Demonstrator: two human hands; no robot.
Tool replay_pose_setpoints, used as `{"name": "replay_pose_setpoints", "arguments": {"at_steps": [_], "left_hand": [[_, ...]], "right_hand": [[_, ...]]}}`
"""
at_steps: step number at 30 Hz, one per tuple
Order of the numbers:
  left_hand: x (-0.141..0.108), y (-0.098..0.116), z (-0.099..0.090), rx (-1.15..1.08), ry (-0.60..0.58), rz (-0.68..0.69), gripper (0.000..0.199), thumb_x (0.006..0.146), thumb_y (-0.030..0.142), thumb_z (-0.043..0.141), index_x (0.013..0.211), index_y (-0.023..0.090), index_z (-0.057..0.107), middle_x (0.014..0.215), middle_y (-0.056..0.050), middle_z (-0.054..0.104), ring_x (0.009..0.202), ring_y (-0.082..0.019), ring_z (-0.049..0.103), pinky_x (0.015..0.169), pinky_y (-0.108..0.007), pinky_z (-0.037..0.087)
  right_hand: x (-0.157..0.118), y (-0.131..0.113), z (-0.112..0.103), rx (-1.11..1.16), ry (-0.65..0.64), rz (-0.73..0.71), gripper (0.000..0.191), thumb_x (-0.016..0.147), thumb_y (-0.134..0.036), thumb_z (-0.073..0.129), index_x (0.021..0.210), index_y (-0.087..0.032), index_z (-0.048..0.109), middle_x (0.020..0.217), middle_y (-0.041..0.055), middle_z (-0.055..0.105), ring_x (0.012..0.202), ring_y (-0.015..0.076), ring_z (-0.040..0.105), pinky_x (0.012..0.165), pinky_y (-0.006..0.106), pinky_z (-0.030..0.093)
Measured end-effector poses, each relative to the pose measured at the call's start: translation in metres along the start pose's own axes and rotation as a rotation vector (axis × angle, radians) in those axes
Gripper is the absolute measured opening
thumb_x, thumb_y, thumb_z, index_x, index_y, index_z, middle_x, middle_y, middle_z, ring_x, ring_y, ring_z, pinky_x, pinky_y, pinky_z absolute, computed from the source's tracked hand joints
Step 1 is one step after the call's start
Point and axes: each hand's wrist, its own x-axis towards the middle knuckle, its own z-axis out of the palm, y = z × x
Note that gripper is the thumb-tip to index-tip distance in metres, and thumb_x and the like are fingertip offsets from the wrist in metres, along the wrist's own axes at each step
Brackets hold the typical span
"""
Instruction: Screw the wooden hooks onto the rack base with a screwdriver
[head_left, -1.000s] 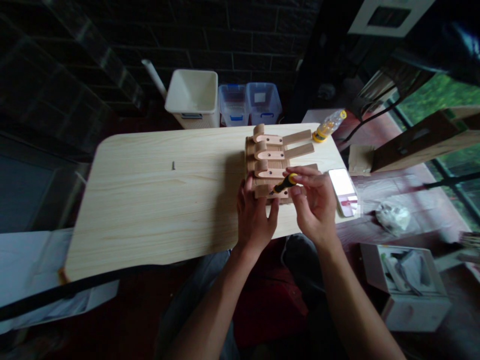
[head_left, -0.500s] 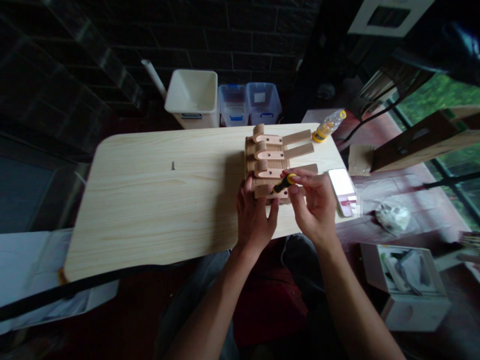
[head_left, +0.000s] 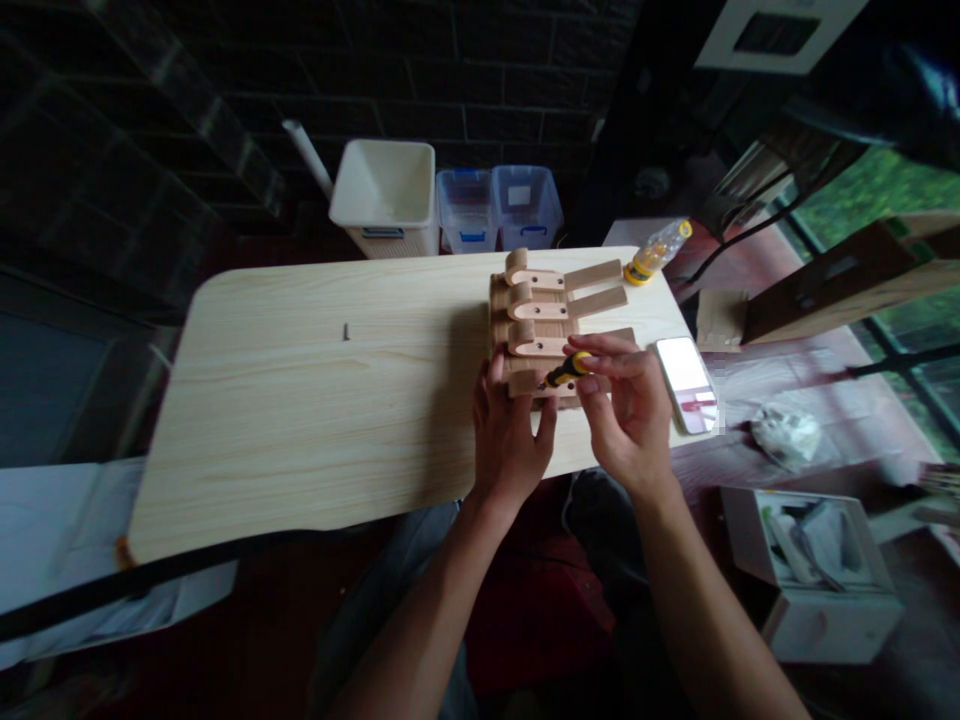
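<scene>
Yellow-and-black screwdriver [head_left: 568,369] is pinched tight in the right hand's [head_left: 626,415] fingertips, its tip at the wooden rack [head_left: 536,325]. The rack sits at the open left hand's [head_left: 507,432] twelve o'clock, touching its spread fingers, on the pine table [head_left: 300,420].

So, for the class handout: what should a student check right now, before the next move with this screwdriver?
Screwdriver held in right hand: ok, pinched between thumb and fingers.
Left hand steadying wooden frame: ok, fingers against its near edge.
Screwdriver tip seated in a screw: cannot tell, too small to see.
Loose screw away from the hands: ok, lying on the table left of the frame.
Phone apart from the frame: ok, lying beyond the right hand.
</scene>
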Motion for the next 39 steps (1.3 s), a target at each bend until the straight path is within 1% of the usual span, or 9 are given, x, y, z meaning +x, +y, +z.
{"name": "replay_pose_setpoints", "arguments": {"at_steps": [4,11,17,20,24,27,29,33,39], "left_hand": [[0.0002,0.0006,-0.0004,0.0,-0.011,-0.006,0.046,0.109,0.04,0.057,0.152,0.025,0.053,0.174,-0.02,0.032,0.162,-0.039,0.034,0.129,-0.066,0.037],[-0.0002,0.0007,-0.0012,-0.012,-0.038,-0.023,0.049,0.109,0.041,0.056,0.155,0.026,0.05,0.177,-0.019,0.028,0.164,-0.04,0.031,0.13,-0.066,0.034],[-0.0003,0.0004,-0.0007,0.001,-0.04,-0.023,0.05,0.109,0.04,0.056,0.155,0.022,0.051,0.176,-0.022,0.029,0.164,-0.04,0.032,0.13,-0.065,0.035],[-0.0002,0.0004,-0.0003,-0.005,-0.037,-0.015,0.051,0.109,0.041,0.056,0.156,0.024,0.05,0.177,-0.02,0.029,0.164,-0.04,0.032,0.13,-0.065,0.035],[-0.0008,0.0006,0.0012,0.003,-0.012,-0.011,0.049,0.109,0.041,0.057,0.154,0.023,0.052,0.177,-0.021,0.028,0.163,-0.041,0.032,0.129,-0.064,0.036],[-0.0011,0.0003,0.0026,0.012,-0.003,-0.008,0.047,0.109,0.042,0.057,0.151,0.021,0.055,0.175,-0.022,0.03,0.162,-0.042,0.033,0.127,-0.064,0.039],[-0.001,0.0001,0.0033,0.018,0.0,-0.013,0.048,0.108,0.042,0.057,0.152,0.021,0.055,0.174,-0.023,0.031,0.162,-0.041,0.034,0.127,-0.065,0.039],[-0.0009,0.0004,0.0043,0.02,0.008,-0.007,0.046,0.108,0.041,0.057,0.15,0.021,0.058,0.174,-0.021,0.032,0.161,-0.041,0.035,0.128,-0.065,0.038],[-0.0015,0.0015,0.0043,0.026,0.026,-0.001,0.043,0.108,0.041,0.057,0.146,0.022,0.061,0.173,-0.02,0.035,0.159,-0.042,0.037,0.126,-0.066,0.04]], "right_hand": [[-0.0005,-0.0007,0.0005,0.007,0.001,-0.003,0.013,0.105,-0.026,0.064,0.116,-0.031,0.068,0.133,0.0071,0.072,0.126,0.0268,0.073,0.108,0.055,0.061],[0.0007,-0.0002,0.0002,-0.01,0.006,-0.004,0.013,0.105,-0.027,0.064,0.116,-0.031,0.068,0.132,0.0068,0.074,0.125,0.0263,0.073,0.107,0.054,0.062],[0.0006,0.0035,0.0007,-0.011,0.006,-0.01,0.012,0.105,-0.027,0.064,0.116,-0.03,0.068,0.132,0.0063,0.075,0.125,0.025,0.074,0.108,0.053,0.061],[-0.0009,0.0062,0.0002,0.004,0.012,-0.001,0.012,0.106,-0.026,0.064,0.117,-0.029,0.067,0.13,0.0063,0.075,0.125,0.024,0.074,0.108,0.05,0.061],[0.0,0.0085,-0.002,0.0,0.028,0.008,0.011,0.103,-0.026,0.069,0.113,-0.028,0.067,0.121,0.0052,0.073,0.12,0.0222,0.074,0.1,0.043,0.062],[0.0026,0.0079,-0.0031,0.0,0.028,0.003,0.011,0.101,-0.026,0.072,0.111,-0.028,0.068,0.117,0.0044,0.071,0.116,0.0209,0.072,0.099,0.041,0.062],[0.0037,0.0067,-0.0032,0.009,0.027,0.001,0.01,0.103,-0.026,0.07,0.113,-0.028,0.069,0.12,0.0051,0.071,0.118,0.021,0.072,0.101,0.042,0.062],[0.0027,0.0047,-0.0034,0.025,0.006,0.015,0.008,0.106,-0.028,0.065,0.113,-0.028,0.069,0.131,0.0078,0.072,0.129,0.0236,0.07,0.109,0.047,0.06],[-0.0045,0.0035,-0.0086,0.027,-0.013,0.026,0.01,0.107,-0.029,0.064,0.116,-0.028,0.067,0.135,0.0088,0.075,0.131,0.0238,0.072,0.111,0.049,0.06]]}}
